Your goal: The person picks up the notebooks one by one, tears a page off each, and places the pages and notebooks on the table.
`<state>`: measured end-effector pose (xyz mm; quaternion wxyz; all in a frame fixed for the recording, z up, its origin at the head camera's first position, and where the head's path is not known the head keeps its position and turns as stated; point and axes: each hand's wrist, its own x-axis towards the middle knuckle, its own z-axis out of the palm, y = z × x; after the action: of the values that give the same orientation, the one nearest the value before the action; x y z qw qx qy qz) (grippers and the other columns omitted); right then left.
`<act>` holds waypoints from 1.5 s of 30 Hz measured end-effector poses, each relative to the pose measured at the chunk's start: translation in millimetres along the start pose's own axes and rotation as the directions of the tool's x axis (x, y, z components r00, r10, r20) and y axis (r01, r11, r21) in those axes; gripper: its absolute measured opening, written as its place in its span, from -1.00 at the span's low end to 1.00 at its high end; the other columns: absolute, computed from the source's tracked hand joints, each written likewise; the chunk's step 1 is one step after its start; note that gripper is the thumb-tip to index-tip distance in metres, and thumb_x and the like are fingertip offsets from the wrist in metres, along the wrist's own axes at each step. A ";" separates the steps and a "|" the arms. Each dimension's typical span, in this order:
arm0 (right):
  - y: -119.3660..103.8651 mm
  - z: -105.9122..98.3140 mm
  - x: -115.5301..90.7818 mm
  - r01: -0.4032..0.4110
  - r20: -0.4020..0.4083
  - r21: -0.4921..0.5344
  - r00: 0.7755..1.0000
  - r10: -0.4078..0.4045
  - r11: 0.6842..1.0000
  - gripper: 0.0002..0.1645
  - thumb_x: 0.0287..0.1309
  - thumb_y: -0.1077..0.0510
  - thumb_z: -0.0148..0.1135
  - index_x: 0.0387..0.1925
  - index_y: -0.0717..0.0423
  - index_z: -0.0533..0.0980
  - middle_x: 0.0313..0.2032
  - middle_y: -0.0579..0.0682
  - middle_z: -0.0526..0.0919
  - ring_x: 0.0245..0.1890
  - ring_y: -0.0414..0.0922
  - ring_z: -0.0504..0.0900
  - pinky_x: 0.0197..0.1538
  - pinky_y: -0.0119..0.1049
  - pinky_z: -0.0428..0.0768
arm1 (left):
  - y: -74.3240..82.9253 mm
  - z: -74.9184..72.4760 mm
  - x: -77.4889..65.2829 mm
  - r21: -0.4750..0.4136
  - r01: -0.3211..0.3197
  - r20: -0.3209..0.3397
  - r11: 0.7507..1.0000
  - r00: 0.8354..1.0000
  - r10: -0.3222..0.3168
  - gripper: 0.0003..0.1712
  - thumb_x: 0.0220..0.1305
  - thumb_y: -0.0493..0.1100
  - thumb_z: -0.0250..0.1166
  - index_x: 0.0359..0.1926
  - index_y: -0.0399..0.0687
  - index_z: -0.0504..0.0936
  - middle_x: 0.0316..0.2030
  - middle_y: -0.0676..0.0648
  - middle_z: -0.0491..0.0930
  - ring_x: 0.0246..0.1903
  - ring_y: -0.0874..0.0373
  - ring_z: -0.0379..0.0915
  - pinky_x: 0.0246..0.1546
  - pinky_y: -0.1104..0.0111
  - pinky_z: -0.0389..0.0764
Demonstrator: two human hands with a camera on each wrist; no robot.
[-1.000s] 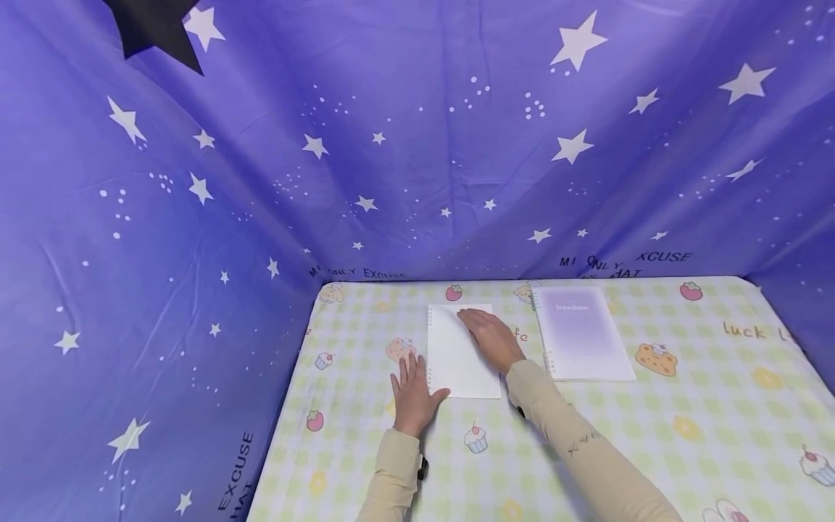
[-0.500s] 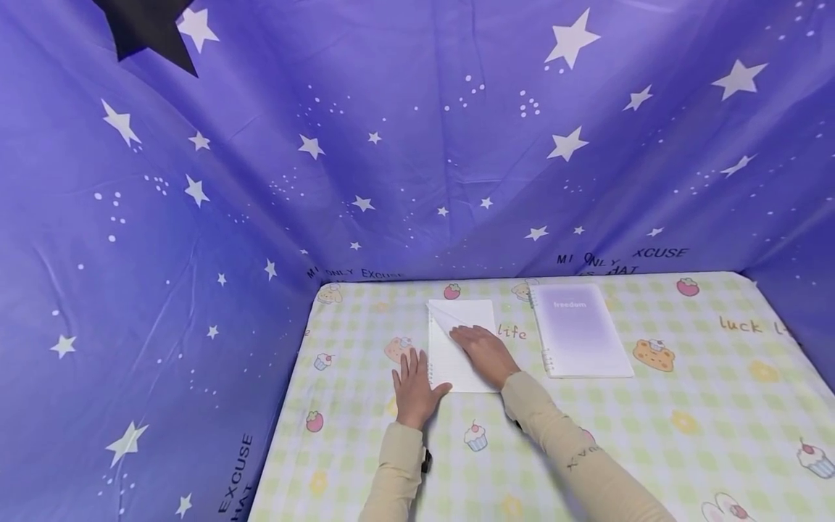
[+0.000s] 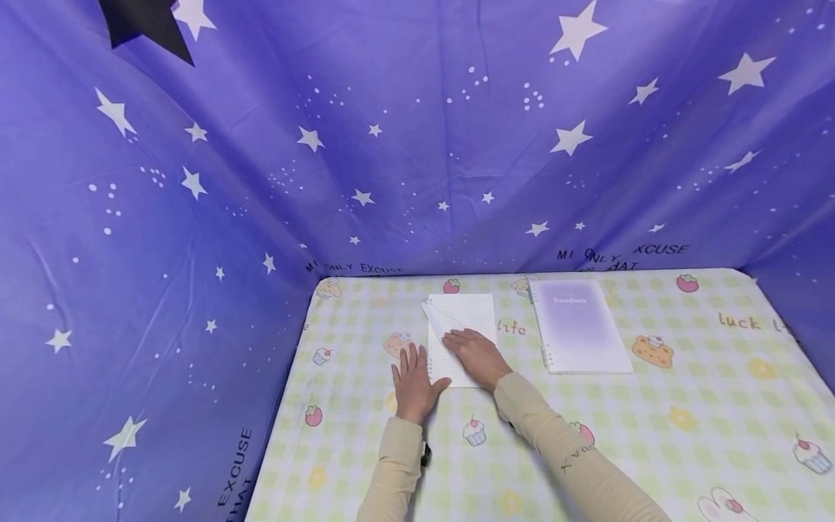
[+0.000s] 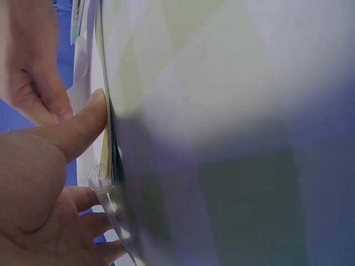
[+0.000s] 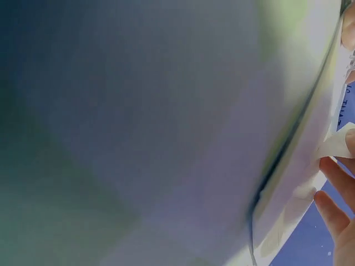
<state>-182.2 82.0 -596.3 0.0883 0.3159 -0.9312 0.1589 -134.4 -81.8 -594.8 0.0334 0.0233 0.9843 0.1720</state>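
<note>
A spiral-bound notebook lies open on the cloth, lined paper showing. My right hand pinches a loose white page, pulled diagonally toward the lower left so that its upper corner juts past the ring binding. In the right wrist view, thumb and fingers of the right hand meet on that page. Flat beside the rings lies my left hand, fingers spread. Its thumb rests on the notebook's near lower edge; the left wrist view shows the left hand against the notebook's edge.
A second ring-bound notebook, its purple cover marked "freedom", lies to the right. The table wears a green checked cloth with cartoon prints. Blue starry curtains hang behind and on both sides.
My right hand has moved down and left, drawing the page away from the notebook's upper right and baring the lined sheet beneath. The left hand has stayed in place.
</note>
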 end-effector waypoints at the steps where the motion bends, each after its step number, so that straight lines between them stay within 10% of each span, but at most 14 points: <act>1: -0.9 0.1 -0.3 0.002 0.001 -0.007 1.000 -0.002 1.000 -0.57 0.18 0.27 0.02 0.11 0.21 0.45 0.12 0.08 0.50 0.16 0.00 0.41 0.29 -0.10 0.23 | 0.2 -0.5 0.0 0.003 -0.002 -0.005 1.000 1.000 0.002 0.05 -0.02 0.30 0.26 0.35 -0.22 0.16 0.36 -0.24 0.04 0.36 -0.16 -0.16 0.27 -0.13 -0.05; 19: -18.3 5.3 -7.6 0.073 0.054 -0.104 0.996 -0.068 0.992 -0.55 0.14 0.23 0.12 0.11 0.17 0.46 0.13 0.04 0.48 0.18 -0.03 0.39 0.28 -0.14 0.26 | 2.0 -3.4 -1.5 -0.006 -0.010 -0.025 1.000 1.000 0.010 0.04 -0.06 0.27 0.31 0.31 -0.27 0.21 0.33 -0.28 0.11 0.33 -0.20 -0.09 0.25 -0.14 0.01; 45: -42.6 5.8 -26.4 0.088 -0.053 0.034 0.995 -0.086 0.996 -0.64 0.12 0.25 0.13 -0.01 0.14 0.54 0.02 0.00 0.58 0.09 -0.04 0.48 0.22 -0.16 0.34 | 2.6 -3.2 2.9 0.074 0.001 -0.028 0.997 1.000 0.001 0.02 -0.02 0.23 0.31 0.30 -0.33 0.21 0.34 -0.21 0.12 0.34 -0.13 -0.07 0.26 -0.09 0.05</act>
<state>-135.6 62.7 -598.5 0.1135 0.3536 -0.9109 0.1799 -137.4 -80.2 -591.1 0.0187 0.0223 0.9903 0.1357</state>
